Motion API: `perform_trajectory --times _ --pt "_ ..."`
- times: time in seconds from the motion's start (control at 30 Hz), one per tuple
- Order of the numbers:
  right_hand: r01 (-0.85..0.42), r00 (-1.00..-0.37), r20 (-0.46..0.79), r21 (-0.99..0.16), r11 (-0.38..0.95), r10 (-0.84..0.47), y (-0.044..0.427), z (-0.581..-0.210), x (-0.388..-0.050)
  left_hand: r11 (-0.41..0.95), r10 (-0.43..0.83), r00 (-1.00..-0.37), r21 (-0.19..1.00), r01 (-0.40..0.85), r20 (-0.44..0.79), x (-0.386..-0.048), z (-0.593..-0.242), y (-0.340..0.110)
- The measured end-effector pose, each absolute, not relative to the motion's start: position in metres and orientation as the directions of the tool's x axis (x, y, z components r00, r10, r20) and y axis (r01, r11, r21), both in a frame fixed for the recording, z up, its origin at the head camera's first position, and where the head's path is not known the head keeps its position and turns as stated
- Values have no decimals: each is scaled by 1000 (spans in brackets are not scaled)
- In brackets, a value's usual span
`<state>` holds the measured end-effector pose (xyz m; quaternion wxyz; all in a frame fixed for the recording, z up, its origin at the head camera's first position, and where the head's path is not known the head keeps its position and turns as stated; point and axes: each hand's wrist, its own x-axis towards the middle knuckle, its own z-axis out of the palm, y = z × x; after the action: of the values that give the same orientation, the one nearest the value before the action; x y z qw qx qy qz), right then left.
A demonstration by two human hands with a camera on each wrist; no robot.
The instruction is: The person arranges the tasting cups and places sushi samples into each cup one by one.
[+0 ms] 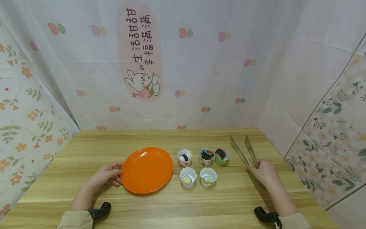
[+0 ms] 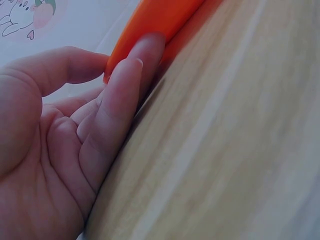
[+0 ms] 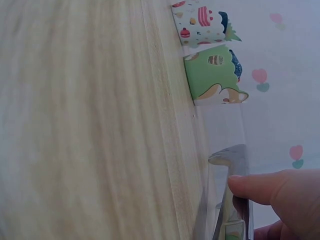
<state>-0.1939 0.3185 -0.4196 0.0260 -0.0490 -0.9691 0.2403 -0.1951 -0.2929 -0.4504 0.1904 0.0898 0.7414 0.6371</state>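
My left hand (image 1: 104, 176) pinches the left rim of an orange plate (image 1: 147, 170). In the left wrist view the thumb is above the plate's edge and fingers are beneath it, close to the wood. My right hand (image 1: 266, 173) grips metal tongs (image 1: 251, 150) near their lower end, with the two arms spread apart and pointing away from me. The right wrist view shows the thumb on the tongs' metal (image 3: 235, 155). Between the hands stand several paper cups, including a green cup (image 1: 221, 161) and a white cup (image 1: 184, 163), each holding a sushi-like piece.
Two front cups (image 1: 187, 183) hold white pieces with yellow centres. Behind the table (image 1: 160, 210) hangs a white curtain (image 1: 200, 79) printed with peaches. Flowered cloth (image 1: 28, 133) borders the left side, and patterned panels (image 1: 334, 127) border the right.
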Motion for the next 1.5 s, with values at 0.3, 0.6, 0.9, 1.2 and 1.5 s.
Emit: perform_trajectory --times 0.3,0.6,0.9,1.2,1.5 --pt "91 -995 2 -462 882 103 322 -421 -196 202 352 -919 973 -113 -180 -196 -450 -290" --pt "99 -995 -18 -454 886 103 323 -419 -195 240 336 -922 964 -111 -190 -199 -448 -285" --pt "98 -995 -28 -459 883 95 323 -418 -194 328 322 -928 942 -74 -185 -195 -440 -277" --pt "73 -997 -51 -431 899 56 323 -413 -192 383 329 -920 921 -75 -212 -196 -435 -276" --pt "10 -998 45 -448 894 33 325 -401 -197 494 275 -949 870 4 -152 -205 -422 -286"
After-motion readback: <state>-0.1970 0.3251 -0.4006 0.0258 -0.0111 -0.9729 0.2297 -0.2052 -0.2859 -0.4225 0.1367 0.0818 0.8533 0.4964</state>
